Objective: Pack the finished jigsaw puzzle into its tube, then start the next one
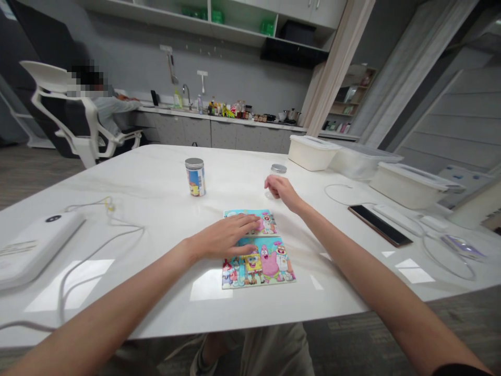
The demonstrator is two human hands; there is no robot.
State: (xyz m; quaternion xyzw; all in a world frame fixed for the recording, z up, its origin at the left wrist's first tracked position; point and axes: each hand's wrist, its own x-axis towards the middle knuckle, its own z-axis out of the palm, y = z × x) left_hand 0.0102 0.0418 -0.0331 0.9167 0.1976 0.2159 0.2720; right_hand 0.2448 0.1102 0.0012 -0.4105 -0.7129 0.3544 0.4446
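My left hand (229, 234) lies flat with its fingers spread over two cartoon pictures. It covers much of the upper picture (270, 223) and the top left part of the lower picture (270, 263). Bright sea characters are printed on both, which sit edge to edge on the white table (176, 235). Beyond them, my right hand (282, 192) is raised with curled fingers; whether something is inside cannot be seen. Just behind it stands a clear jar with a silver lid (278, 168), mostly hidden by the hand. A labelled jar (195, 177) with a silver lid stands upright farther left.
At left are a white device (39, 245) and its cables. A dark phone (379, 225), a white power strip (397, 219) and lidded plastic boxes (313, 154) occupy the right side. Across the room, a person (107, 112) sits on a white chair (86, 122) by the counter.
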